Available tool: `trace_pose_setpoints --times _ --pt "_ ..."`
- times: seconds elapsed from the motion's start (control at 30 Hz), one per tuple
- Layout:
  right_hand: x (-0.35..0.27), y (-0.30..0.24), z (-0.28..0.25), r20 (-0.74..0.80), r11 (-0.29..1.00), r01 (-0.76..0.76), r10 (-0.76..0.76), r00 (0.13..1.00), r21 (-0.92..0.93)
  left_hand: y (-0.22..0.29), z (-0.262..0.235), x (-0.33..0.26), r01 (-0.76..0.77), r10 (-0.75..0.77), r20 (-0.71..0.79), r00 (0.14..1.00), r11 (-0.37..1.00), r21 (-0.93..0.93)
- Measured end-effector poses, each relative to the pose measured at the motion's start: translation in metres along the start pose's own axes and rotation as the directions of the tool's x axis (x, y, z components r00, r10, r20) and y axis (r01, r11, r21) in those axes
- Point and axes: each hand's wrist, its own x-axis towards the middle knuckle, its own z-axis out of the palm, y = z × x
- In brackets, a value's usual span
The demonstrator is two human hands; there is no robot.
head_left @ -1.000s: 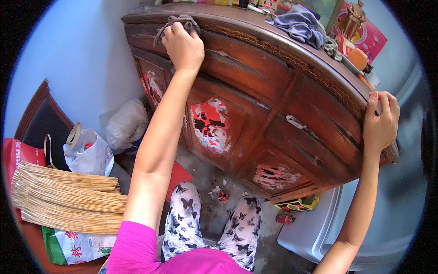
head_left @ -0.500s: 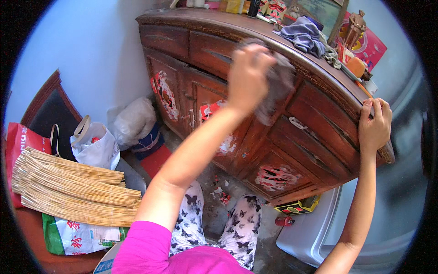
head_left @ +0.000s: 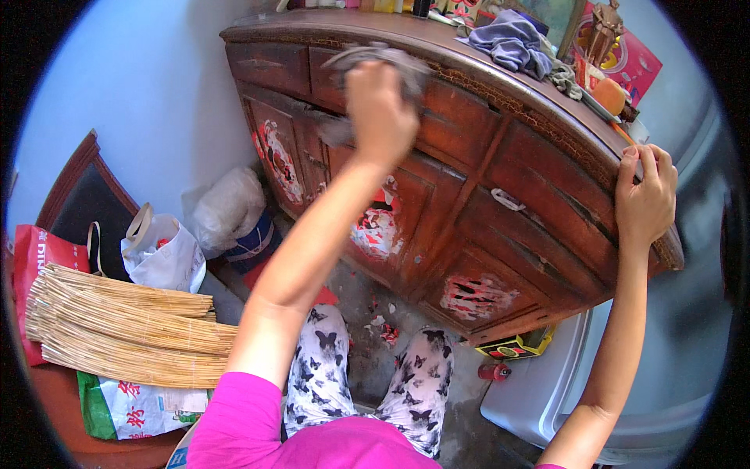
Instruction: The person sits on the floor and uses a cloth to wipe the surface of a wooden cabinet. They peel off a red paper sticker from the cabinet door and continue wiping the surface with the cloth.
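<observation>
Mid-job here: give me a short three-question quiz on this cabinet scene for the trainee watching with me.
1. True or false: the left hand grips a grey cloth against the front of the wooden cabinet.
2. Where does the right hand rest?
A. on the cabinet's top edge at its right end
B. on the bundle of straw mats
C. on a drawer handle
3. Fill in: on the cabinet top lies a crumpled ______ cloth of bluish-purple colour, apart from both hands.

Key
1. True
2. A
3. second
</observation>
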Motion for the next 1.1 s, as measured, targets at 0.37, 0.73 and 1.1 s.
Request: trace_pose_setpoints --times 0.37,0.73,1.1 --pt "-0.001 0.002 -0.001 -0.001 1.000 0.015 -0.015 1.000 0.026 0.073 0.000 -0.041 -0.199 0.235 0.018 0.972 0.860 -0.470" --pt "-0.003 -0.007 -0.003 -0.005 0.999 0.013 -0.012 1.000 0.047 0.042 0.004 -0.083 -0.285 0.304 0.109 0.946 0.945 -0.158" --pt "0.002 -0.010 -0.005 -0.036 0.998 0.033 -0.031 0.999 0.052 -0.088 -0.026 -0.001 0.141 -0.152 -0.222 0.963 0.988 -0.069"
